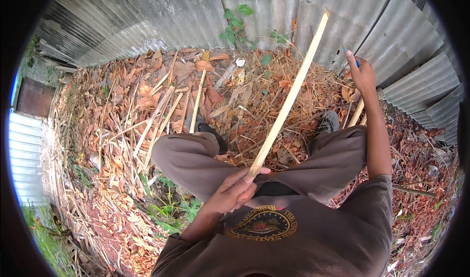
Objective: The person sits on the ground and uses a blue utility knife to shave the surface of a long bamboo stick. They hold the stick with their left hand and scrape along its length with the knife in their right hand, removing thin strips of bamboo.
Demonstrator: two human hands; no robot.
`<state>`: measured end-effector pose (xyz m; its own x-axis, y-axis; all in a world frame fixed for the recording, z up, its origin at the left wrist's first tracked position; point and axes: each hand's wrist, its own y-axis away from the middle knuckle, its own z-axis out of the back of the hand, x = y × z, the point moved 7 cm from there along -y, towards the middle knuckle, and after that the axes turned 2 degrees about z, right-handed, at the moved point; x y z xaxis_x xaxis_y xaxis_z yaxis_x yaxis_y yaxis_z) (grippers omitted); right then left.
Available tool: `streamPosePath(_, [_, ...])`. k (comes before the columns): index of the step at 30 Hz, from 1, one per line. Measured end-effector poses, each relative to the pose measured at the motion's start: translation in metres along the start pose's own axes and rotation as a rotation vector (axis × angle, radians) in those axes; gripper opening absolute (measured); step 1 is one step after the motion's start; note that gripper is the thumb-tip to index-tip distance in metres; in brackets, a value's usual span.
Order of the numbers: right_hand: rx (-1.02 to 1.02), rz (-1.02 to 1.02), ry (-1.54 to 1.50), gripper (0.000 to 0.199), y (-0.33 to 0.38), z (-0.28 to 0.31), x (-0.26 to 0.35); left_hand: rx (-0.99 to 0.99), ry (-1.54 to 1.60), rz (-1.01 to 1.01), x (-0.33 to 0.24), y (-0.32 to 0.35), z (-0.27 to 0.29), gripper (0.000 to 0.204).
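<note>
My left hand (234, 190) is closed round the near end of a long pale bamboo strip (293, 88), close to my lap. The strip slants up and away to the right, its far end in front of the metal sheets. Out to the right, my right hand (363, 77) is raised with its fingers curled round a small blue-handled tool (357, 63). Most of that tool is hidden by the hand, so its kind cannot be made out. My right hand is apart from the strip.
Corrugated metal sheets (171, 17) form a fence ahead and to the right. Dry leaves (183, 71) cover the ground. Several cut strips (155, 122) lie to the left, and pale pieces (356, 113) lie beside my right foot. Green plants (236, 27) grow against the fence.
</note>
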<state>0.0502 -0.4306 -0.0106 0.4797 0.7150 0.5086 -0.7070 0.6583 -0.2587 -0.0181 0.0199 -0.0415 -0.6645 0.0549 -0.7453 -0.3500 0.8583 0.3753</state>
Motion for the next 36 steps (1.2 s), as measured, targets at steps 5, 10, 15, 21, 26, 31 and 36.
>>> streamPosePath(5, [0.325,0.449,-0.156,0.055,0.089,-0.028,0.127,-0.009,0.085,-0.161,-0.021,-0.052,0.0,0.048])
streamPosePath(10, [0.246,0.818,-0.197,0.051,0.137,-0.044,0.156,-0.15,-0.005,-0.203,-0.039,-0.066,-0.003,0.055])
streamPosePath(15, [0.22,0.852,-0.167,0.056,0.138,-0.05,0.159,-0.237,-0.113,-0.248,-0.042,-0.068,-0.005,0.054])
streamPosePath(21, [0.17,0.892,-0.253,0.061,0.141,-0.048,0.162,-0.125,-0.08,-0.269,-0.038,-0.073,-0.007,0.046])
streamPosePath(26, [0.134,0.882,-0.147,0.062,0.138,-0.046,0.16,-0.207,-0.234,-0.263,-0.039,-0.072,-0.009,0.046])
streamPosePath(31, [0.096,0.608,-0.057,0.062,0.083,-0.046,0.132,-0.203,-0.272,-0.125,-0.032,-0.058,-0.023,0.045])
streamPosePath(36, [0.144,0.899,-0.17,0.06,0.147,-0.049,0.165,-0.251,-0.257,-0.153,-0.039,-0.054,-0.012,0.037])
